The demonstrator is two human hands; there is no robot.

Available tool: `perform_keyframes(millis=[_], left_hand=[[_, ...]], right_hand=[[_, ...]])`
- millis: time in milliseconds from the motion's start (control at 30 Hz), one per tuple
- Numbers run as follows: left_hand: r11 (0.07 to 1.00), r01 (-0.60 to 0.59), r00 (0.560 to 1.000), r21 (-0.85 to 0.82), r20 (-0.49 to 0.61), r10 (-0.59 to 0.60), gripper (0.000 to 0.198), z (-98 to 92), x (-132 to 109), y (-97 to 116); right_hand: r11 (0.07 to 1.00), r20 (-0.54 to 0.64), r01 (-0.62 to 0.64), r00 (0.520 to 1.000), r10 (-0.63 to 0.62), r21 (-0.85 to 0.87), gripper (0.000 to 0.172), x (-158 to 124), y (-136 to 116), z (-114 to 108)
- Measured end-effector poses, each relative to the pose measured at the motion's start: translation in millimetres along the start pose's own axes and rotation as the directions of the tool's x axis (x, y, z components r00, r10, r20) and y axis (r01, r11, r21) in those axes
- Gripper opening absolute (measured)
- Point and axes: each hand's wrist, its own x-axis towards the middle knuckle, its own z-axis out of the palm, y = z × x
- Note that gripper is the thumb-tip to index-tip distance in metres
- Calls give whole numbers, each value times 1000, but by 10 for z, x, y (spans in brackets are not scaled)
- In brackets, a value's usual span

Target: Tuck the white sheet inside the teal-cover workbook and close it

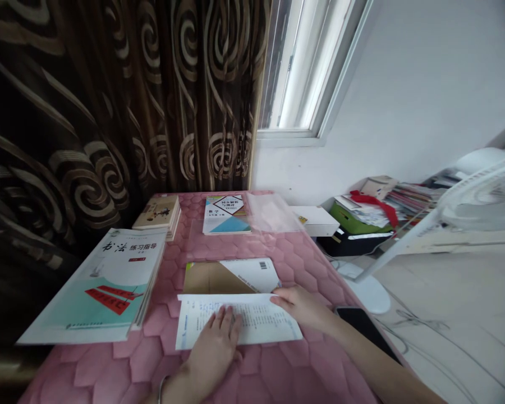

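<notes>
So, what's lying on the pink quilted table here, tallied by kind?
Books and book stacks: 4: the teal-and-white calligraphy stack, the beige stack, the blue-and-white maths book, and the open brown-covered book under the left hand and right hand.
Clear plastic sleeves: 1
Black phones: 1
Total: 6

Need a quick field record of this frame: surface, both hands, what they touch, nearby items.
surface: pink quilted cover
left hand: flat, palm down on the open booklet
right hand: fingers at the booklet's upper right edge
under booklet: brown and white book, partly covered
left of hands: stack of calligraphy workbooks
far side: small book stack; maths book; clear plastic sleeve
right of forearm: dark phone
off surface: white fan
</notes>
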Motion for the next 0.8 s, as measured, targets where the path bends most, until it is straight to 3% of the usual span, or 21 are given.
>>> perform_keyframes(millis=[200, 400, 667, 800], left_hand=[[990, -109, 989, 85, 107, 99, 54, -26, 83, 18], [968, -84, 996, 238, -15, 90, 45, 199, 40, 117], [966, -93, 995, 242, -24, 101, 42, 63, -24, 184], [970, -119, 973, 213, -168, 156, 32, 99, -243, 392]], right_hand=[[998, -65, 36, 997, -38, -44, 37, 112, -71, -232], [992, -139, 45, 988, -61, -121, 38, 224, -222, -429], [932, -354, -20, 928, -118, -363, 35, 321, -418, -627], [889, -377, -91, 921, -97, -449, 32, 492, -326, -652]])
